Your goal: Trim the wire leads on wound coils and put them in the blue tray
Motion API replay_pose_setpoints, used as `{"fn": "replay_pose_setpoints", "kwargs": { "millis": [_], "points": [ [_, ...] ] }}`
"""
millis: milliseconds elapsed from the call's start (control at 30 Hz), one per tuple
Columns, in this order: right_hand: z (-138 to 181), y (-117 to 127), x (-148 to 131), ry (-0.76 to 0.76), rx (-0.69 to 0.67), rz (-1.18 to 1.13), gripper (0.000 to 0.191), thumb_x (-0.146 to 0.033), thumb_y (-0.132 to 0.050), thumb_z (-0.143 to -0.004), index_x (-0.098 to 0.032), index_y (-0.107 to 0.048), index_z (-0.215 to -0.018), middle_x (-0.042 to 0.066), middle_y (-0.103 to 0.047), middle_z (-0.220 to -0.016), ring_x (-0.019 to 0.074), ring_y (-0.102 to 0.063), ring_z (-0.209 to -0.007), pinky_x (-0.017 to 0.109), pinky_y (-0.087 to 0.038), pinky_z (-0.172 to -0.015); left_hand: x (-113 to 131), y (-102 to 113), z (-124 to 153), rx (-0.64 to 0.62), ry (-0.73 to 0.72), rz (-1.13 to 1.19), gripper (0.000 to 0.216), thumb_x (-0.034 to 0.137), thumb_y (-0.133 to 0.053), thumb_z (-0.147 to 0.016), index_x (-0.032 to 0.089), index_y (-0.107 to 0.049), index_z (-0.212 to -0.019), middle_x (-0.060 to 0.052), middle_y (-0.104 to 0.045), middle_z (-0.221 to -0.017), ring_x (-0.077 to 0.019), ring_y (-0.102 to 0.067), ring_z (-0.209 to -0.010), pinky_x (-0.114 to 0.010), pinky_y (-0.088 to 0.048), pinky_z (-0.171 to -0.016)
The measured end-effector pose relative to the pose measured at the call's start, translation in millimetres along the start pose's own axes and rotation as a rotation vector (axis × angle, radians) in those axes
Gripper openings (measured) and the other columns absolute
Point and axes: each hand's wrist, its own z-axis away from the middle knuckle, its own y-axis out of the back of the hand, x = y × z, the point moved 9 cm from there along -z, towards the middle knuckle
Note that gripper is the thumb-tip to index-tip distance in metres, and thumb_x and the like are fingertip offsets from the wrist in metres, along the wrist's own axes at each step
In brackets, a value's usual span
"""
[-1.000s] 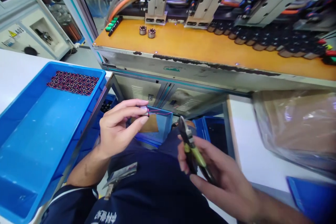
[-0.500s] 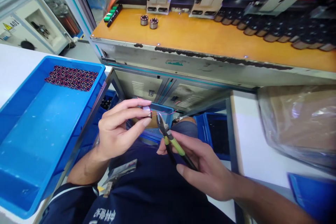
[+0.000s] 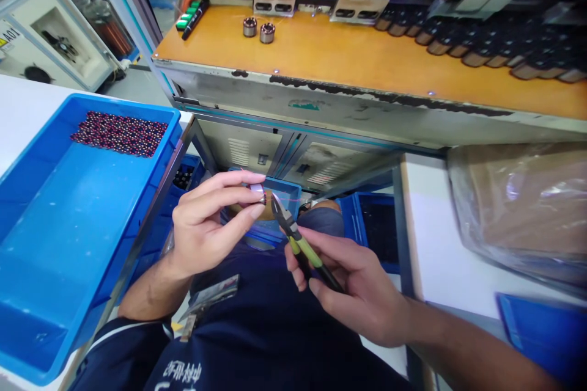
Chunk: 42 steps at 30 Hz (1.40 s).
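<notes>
My left hand point(image 3: 206, 226) pinches a small wound coil point(image 3: 259, 193) between thumb and fingers, with thin red wire ends sticking out to the right. My right hand point(image 3: 353, 284) grips green-handled wire cutters point(image 3: 298, 241). The cutter jaws sit right at the coil, on the red wire. Both hands hover above my lap, over a small blue bin point(image 3: 287, 195) below the bench.
A large blue tray point(image 3: 46, 238) at the left holds a cluster of several dark coils point(image 3: 120, 133) in its far corner. Two coils point(image 3: 258, 29) and a row of others stand on the orange machine shelf point(image 3: 367, 67). A plastic-wrapped package point(image 3: 523, 208) lies at the right.
My right hand brought the cutters up and left from my lap to the coil's wire. My left hand stayed nearly still with the coil.
</notes>
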Motion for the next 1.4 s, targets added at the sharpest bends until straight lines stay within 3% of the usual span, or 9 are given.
{"fn": "replay_pose_setpoints", "kwargs": {
  "millis": [167,300,367,467,533,633,1067,1400],
  "points": [
    [-1.3,2.4,4.0,-0.079,0.066,-0.016,0.068,-0.002,-0.052,-0.085,-0.037,-0.048,-0.142,0.002,-0.061,-0.092,0.009,-0.057,-0.071,0.022,-0.053,-0.065,-2.1,-0.2,1.0,0.0,0.008,0.035,0.024,0.006,-0.075,-0.077,0.019,-0.074,-0.096,-0.008,-0.076,-0.108,-0.0195,-0.072,-0.097,-0.033,-0.059,-0.086],
    [1.8,9.0,10.5,-0.203,0.111,-0.046,0.057,-0.007,-0.058,-0.084,-0.03,-0.055,-0.136,0.004,-0.063,-0.093,0.012,-0.062,-0.082,0.025,-0.056,-0.076,-4.3,-0.2,2.6,-0.025,-0.03,0.051,0.024,0.005,-0.074,-0.078,0.019,-0.072,-0.097,-0.01,-0.072,-0.113,-0.019,-0.071,-0.096,-0.031,-0.06,-0.081],
    [4.8,12.2,7.4,-0.194,0.1,-0.044,0.06,-0.007,-0.058,-0.084,-0.033,-0.052,-0.138,0.005,-0.064,-0.101,0.0126,-0.063,-0.086,0.027,-0.057,-0.081,-4.2,1.1,3.7,-0.029,-0.079,0.06,0.026,0.005,-0.074,-0.077,0.019,-0.069,-0.098,-0.01,-0.068,-0.119,-0.018,-0.072,-0.092,-0.031,-0.062,-0.079],
    [9.4,13.9,-0.9,-0.139,0.049,-0.017,0.069,-0.004,-0.056,-0.085,-0.037,-0.045,-0.145,0.007,-0.063,-0.112,0.0157,-0.065,-0.096,0.033,-0.058,-0.091,-3.1,4.9,5.0,0.001,-0.151,0.115,0.049,0.0,-0.078,-0.071,0.024,-0.058,-0.109,-0.009,-0.063,-0.122,-0.0178,-0.072,-0.092,-0.031,-0.064,-0.077],
    [11.4,13.1,-4.4,-0.122,0.021,-0.004,0.074,-0.001,-0.054,-0.084,-0.04,-0.042,-0.146,0.007,-0.062,-0.117,0.0178,-0.065,-0.104,0.037,-0.055,-0.097,-3.3,5.5,5.3,0.014,-0.16,0.158,0.062,-0.003,-0.078,-0.068,0.027,-0.051,-0.116,-0.007,-0.064,-0.118,-0.019,-0.071,-0.096,-0.032,-0.065,-0.077],
    [11.5,10.0,-6.8,-0.12,-0.002,-0.021,0.079,0.001,-0.052,-0.083,-0.044,-0.039,-0.147,0.006,-0.06,-0.12,0.0177,-0.064,-0.109,0.038,-0.053,-0.101,-1.9,5.3,5.8,0.04,-0.162,0.152,0.065,-0.003,-0.079,-0.068,0.027,-0.049,-0.118,-0.005,-0.069,-0.109,-0.0195,-0.072,-0.097,-0.036,-0.065,-0.083],
    [7.3,0.4,-6.2,-0.138,-0.06,-0.069,0.076,0.001,-0.049,-0.085,-0.04,-0.037,-0.148,0.006,-0.056,-0.116,0.0153,-0.059,-0.102,0.038,-0.052,-0.097,1.8,1.0,13.4,0.011,-0.157,0.137,0.076,-0.007,-0.077,-0.068,0.027,-0.049,-0.13,-0.007,-0.072,-0.114,-0.0207,-0.073,-0.1,-0.035,-0.065,-0.085],
    [7.1,-2.0,-3.1,-0.157,-0.057,-0.134,0.074,0.001,-0.048,-0.087,-0.042,-0.038,-0.146,0.003,-0.057,-0.113,0.011,-0.059,-0.094,0.03,-0.053,-0.089,0.7,-1.4,14.5,-0.025,-0.107,0.211,0.076,-0.009,-0.074,-0.07,0.025,-0.048,-0.133,-0.007,-0.072,-0.118,-0.0213,-0.073,-0.103,-0.032,-0.065,-0.084]
  ]
}}
